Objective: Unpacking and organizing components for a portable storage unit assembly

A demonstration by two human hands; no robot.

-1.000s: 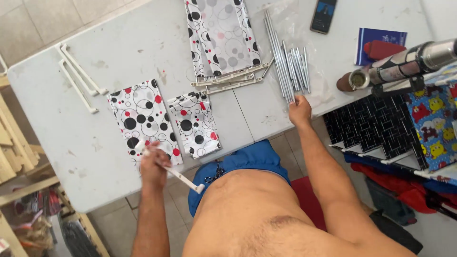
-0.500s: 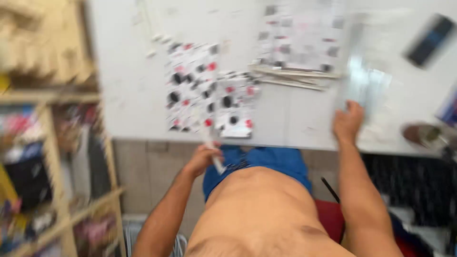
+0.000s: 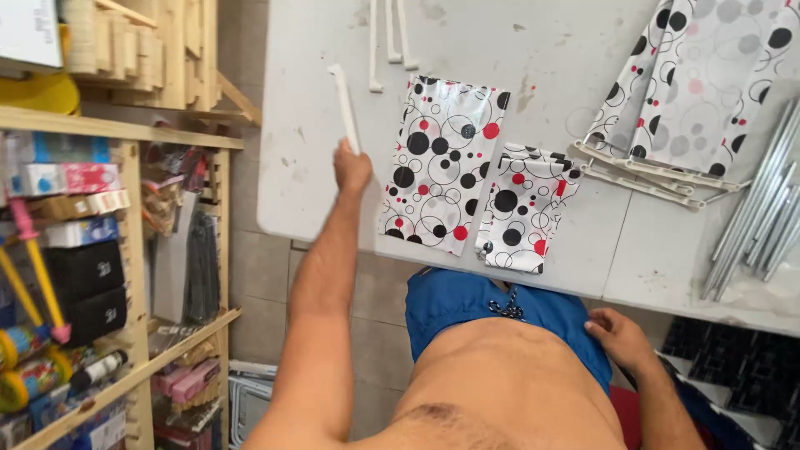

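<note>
Left hand (image 3: pixel 352 167) clenched around the lower end of a slim white plastic rod (image 3: pixel 344 107), raised over the grey table (image 3: pixel 317 192), which looks light, stiff and best gripped mid-length, while the right hand (image 3: pixel 621 337) rests loosely open and empty below the table edge.

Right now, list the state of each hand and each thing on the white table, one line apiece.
Left hand: raised over the table, gripping the white plastic strip.
Right hand: empty, resting at the blue shorts.
Larger dotted plastic sheet piece: lying flat.
Smaller dotted plastic sheet piece: flat, at the table's edge.
Grey metal rods: loosely bundled, lying.
White table: scuffed.
</note>
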